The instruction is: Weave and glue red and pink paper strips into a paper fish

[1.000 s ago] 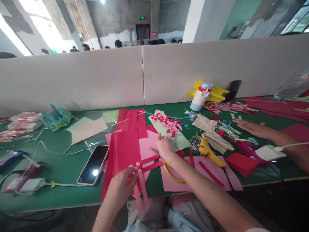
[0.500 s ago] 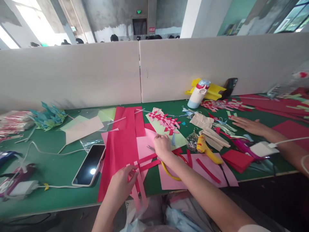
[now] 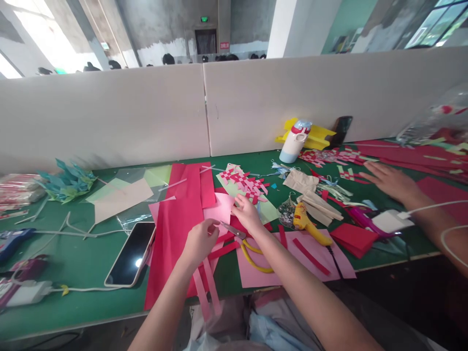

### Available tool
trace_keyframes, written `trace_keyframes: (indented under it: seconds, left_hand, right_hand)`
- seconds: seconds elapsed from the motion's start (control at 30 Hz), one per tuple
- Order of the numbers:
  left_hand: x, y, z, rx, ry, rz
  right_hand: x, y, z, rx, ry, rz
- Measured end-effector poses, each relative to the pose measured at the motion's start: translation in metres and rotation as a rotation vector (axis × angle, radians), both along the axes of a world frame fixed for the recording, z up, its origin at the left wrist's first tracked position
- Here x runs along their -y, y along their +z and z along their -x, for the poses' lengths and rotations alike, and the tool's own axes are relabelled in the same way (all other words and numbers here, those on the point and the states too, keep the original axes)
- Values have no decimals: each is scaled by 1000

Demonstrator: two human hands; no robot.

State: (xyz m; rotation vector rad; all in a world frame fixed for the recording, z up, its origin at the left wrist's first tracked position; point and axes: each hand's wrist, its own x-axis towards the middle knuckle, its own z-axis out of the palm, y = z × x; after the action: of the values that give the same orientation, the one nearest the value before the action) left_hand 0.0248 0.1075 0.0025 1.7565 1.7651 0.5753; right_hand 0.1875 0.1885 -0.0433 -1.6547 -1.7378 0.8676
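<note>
My left hand (image 3: 201, 240) is closed, thumb and fingers together, over crossed pink paper strips (image 3: 208, 285) and red paper strips (image 3: 224, 250). What lies between its fingertips is hidden. Fingers bent, my right hand (image 3: 245, 213) grips the right edge of a pink paper sheet (image 3: 218, 205). Yellow-handled scissors (image 3: 256, 263) lie just under my right wrist, their blades pointing toward my left fingertips. Large red paper (image 3: 175, 229) spreads out left of both hands. Woven pink-and-red paper pieces (image 3: 245, 181) rest on light green paper (image 3: 269, 209) beyond my right hand.
A phone (image 3: 130, 253) lies at left beside cables. Right are a yellow glue gun (image 3: 309, 225), a folded red paper (image 3: 354, 239), a bottle (image 3: 295, 141) and a power strip (image 3: 365, 219). Another person's hand (image 3: 387, 181) rests at far right. A white partition (image 3: 109, 112) borders the table.
My left hand has moved up and right, away from the lower strips and close to my right hand. My right hand has shifted slightly up, and more of the scissors shows. The view has turned slightly.
</note>
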Motion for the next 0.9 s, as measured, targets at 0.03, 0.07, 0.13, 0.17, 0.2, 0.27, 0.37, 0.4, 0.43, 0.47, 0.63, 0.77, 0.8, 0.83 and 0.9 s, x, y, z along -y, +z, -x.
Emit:
trace_keyframes:
  seconds: [0.03, 0.07, 0.13, 0.17, 0.2, 0.27, 0.37, 0.4, 0.43, 0.47, 0.63, 0.77, 0.8, 0.83, 0.9]
  left_hand:
    - [-8, -3, -2, 8, 7, -9]
    - [-16, -5, -5, 15, 14, -19]
    - [-30, -9, -10, 26, 28, -42]
    - [-36, -11, -13, 32, 32, -53]
    - [-41, -13, -15, 38, 37, -61]
    - [-51, -16, -18, 51, 51, -76]
    - [-60, -20, -19, 72, 84, -91]
    - [-62, -22, -19, 80, 93, -94]
    - [-64, -23, -19, 90, 101, -95]
    - [-65, -25, -18, 99, 108, -96]
    - [-67, -29, -15, 140, 128, -93]
    - [-69, -32, -14, 157, 127, -78]
    - [-69, -33, -14, 158, 129, -75]
    - [-69, -34, -14, 159, 131, -72]
    - [-69, -34, -15, 160, 139, -71]
  right_hand:
    - [1, -1, 1, -59, -14, 16]
    - [2, -2, 1, -113, -23, 31]
    - [6, 0, 3, -200, -24, 57]
    - [8, 1, 4, -234, -20, 67]
    - [10, 3, 4, -262, -16, 74]
    - [12, 6, 4, -303, -11, 82]
    - [13, 5, 4, -339, -9, 82]
    - [13, 4, 3, -348, -8, 81]
    - [13, 3, 3, -356, -7, 80]
    - [13, 2, 3, -364, -6, 80]
    - [12, -1, 4, -398, 2, 81]
    - [10, -2, 2, -373, 4, 64]
    - [10, -1, 1, -356, 1, 53]
    - [10, 0, 0, -334, -5, 37]
    - [11, 5, -1, -280, -28, -6]
